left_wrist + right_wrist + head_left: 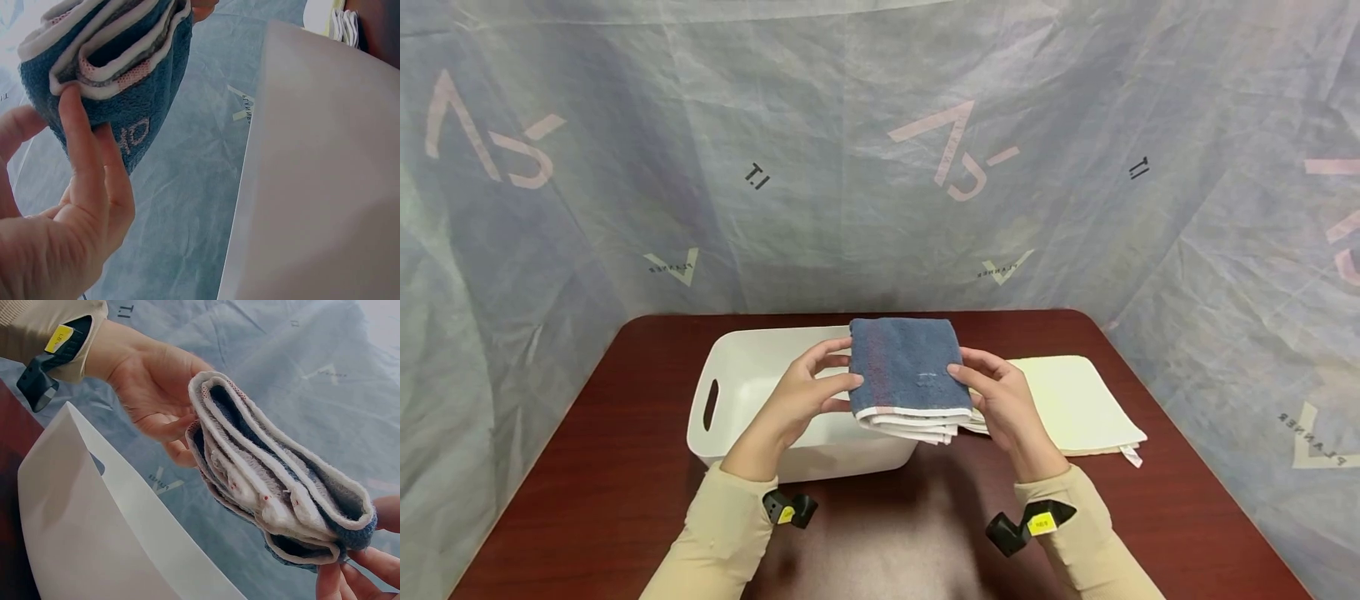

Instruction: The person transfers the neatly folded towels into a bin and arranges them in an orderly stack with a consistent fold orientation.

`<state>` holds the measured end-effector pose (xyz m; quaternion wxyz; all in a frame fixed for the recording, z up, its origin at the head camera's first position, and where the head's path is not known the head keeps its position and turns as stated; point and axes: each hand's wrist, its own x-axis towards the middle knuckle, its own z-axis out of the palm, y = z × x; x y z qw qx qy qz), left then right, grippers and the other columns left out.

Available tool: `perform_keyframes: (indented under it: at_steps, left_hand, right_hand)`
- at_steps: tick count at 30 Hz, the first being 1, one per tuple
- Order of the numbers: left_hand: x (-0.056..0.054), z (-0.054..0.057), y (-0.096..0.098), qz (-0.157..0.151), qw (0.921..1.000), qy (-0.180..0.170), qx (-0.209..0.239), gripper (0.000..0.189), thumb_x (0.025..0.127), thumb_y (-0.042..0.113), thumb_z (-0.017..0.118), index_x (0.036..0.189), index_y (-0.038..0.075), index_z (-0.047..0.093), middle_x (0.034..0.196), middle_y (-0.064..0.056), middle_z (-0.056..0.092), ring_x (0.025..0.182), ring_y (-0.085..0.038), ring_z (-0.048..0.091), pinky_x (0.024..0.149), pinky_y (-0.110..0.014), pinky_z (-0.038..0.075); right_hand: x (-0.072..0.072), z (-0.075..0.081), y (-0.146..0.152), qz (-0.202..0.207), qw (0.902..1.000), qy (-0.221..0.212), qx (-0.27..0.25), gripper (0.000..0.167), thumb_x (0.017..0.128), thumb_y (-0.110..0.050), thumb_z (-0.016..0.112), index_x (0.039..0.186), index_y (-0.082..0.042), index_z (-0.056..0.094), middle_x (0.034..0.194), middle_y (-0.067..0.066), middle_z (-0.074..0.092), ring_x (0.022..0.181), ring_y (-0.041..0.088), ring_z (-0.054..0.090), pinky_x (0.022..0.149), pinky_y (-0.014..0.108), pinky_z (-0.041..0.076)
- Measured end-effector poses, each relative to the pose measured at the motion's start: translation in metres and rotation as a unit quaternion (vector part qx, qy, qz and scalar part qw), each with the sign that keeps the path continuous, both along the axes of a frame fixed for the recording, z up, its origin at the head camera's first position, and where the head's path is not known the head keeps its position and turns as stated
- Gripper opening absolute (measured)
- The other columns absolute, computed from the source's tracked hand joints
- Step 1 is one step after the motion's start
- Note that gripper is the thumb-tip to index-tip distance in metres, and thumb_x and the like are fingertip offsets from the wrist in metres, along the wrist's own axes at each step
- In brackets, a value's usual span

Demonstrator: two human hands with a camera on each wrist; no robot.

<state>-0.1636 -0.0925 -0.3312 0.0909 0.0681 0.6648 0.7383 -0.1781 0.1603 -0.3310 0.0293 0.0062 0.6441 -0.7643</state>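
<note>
A folded blue towel (pixel 910 367) with white trim is held up in both hands, over the right part of a white plastic tub (pixel 842 462). My left hand (pixel 801 396) grips its left edge, thumb on top and fingers along the side. On the opposite edge, my right hand (pixel 1000 400) pinches it with the thumb on the upper face. The stacked layers of the towel (pixel 269 481) show in the right wrist view, with the left hand (pixel 153 387) at the far end. Light lettering marks the towel (pixel 134 134) in the left wrist view.
Pale yellow folded cloth (pixel 1075 400) with a small white tag lies on the dark red table (pixel 595 450), right of the tub. The tub has a handle slot in its left wall. Printed grey sheeting (pixel 850 167) hangs behind the table and at both sides.
</note>
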Motion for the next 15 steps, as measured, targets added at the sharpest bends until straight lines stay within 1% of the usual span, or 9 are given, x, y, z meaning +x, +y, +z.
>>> perform_keyframes:
  at_steps: [8,15]
  left_hand:
    - [-0.0012,-0.0008,-0.0029,0.002,1.0000,-0.002,-0.002,0.059,0.083,0.003,0.063,0.138,0.006,0.041,0.129,-0.018,0.039,0.103,-0.025,0.053,0.076,-0.038,0.054]
    - [-0.0033,0.0000,-0.0051,0.010,0.9999,0.001,-0.001,0.059,0.083,0.003,0.063,0.138,0.006,0.041,0.127,-0.018,0.039,0.095,-0.021,0.056,0.075,-0.039,0.055]
  right_hand:
    - [-0.0030,-0.0021,-0.0035,-0.003,1.0000,0.000,-0.004,0.034,0.084,0.000,0.064,0.116,0.007,0.056,0.091,0.006,0.058,0.075,0.015,0.060,0.065,0.029,0.054]
    - [-0.0086,-0.0033,-0.0060,0.005,1.0000,0.002,-0.007,0.031,0.083,-0.001,0.066,0.113,0.004,0.059,0.091,0.005,0.059,0.076,0.016,0.060,0.066,0.029,0.054]
